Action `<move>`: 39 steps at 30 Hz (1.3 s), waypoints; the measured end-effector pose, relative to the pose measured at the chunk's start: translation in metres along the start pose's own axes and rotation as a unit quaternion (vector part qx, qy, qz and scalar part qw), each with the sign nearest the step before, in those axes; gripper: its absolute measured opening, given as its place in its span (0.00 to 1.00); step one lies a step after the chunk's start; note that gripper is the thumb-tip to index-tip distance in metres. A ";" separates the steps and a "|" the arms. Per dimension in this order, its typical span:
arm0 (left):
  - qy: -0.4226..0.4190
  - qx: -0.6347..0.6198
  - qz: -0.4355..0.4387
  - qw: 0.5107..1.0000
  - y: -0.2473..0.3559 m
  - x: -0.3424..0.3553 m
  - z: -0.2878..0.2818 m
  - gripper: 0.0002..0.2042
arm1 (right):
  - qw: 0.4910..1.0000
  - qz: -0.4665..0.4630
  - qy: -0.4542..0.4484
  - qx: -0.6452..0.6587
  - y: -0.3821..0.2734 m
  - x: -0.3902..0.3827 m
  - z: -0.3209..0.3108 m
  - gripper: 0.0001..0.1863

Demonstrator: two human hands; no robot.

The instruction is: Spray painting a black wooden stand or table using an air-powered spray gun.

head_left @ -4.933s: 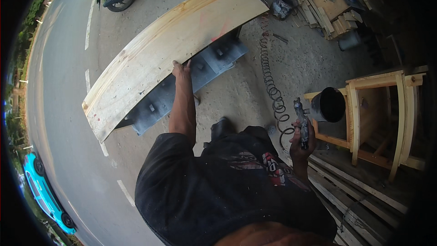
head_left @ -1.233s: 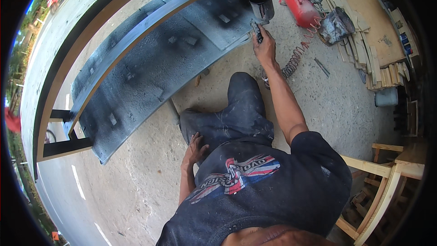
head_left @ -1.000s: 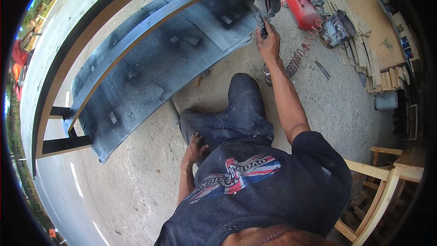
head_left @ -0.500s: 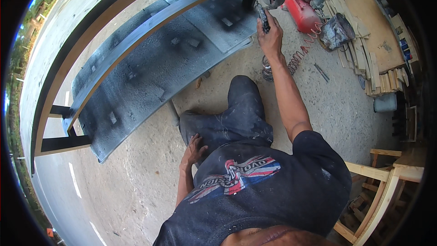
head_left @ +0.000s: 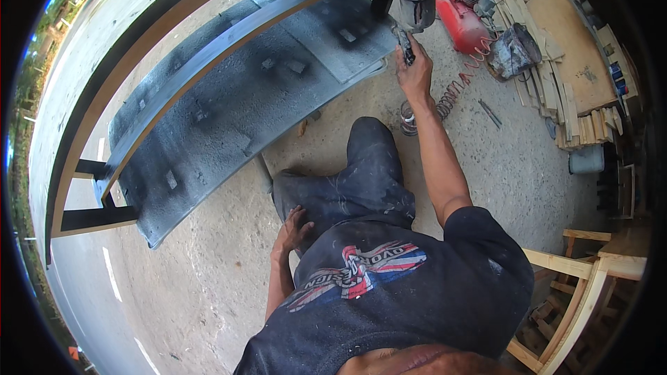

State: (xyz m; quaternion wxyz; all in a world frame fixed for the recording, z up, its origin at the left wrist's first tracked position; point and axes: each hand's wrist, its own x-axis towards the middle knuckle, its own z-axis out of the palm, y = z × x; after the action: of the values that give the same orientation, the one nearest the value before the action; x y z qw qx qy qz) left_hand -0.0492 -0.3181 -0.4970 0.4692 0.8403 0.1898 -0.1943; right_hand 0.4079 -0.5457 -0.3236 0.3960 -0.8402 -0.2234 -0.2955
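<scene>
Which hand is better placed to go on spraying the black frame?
Right. The right hand already holds the spray gun up at the black frame; the left hand rests on the knee.

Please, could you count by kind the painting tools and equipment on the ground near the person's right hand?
Spray gun with metal cup, held in the right hand: 1
Red air compressor: 1
Coiled air hose: 1
Small can on the ground: 1
Total: 4
</scene>
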 end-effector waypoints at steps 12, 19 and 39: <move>-0.001 0.031 0.018 0.999 -0.002 0.002 0.002 0.32 | 0.990 -0.070 0.124 0.001 -0.046 0.049 -0.051 0.22; -0.003 0.022 0.008 1.000 0.004 0.001 0.000 0.32 | 0.990 -0.072 0.117 0.010 -0.054 0.054 -0.058 0.22; 0.015 0.040 0.005 0.999 -0.005 -0.013 0.006 0.34 | 0.996 -0.016 0.036 0.082 -0.009 0.026 0.034 0.22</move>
State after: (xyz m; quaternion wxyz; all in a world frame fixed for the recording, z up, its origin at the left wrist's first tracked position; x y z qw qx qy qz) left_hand -0.0634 -0.3222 -0.4972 0.4333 0.8621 0.1843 -0.1872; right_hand 0.4321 -0.5100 -0.3189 0.4662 -0.7902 -0.2459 -0.3126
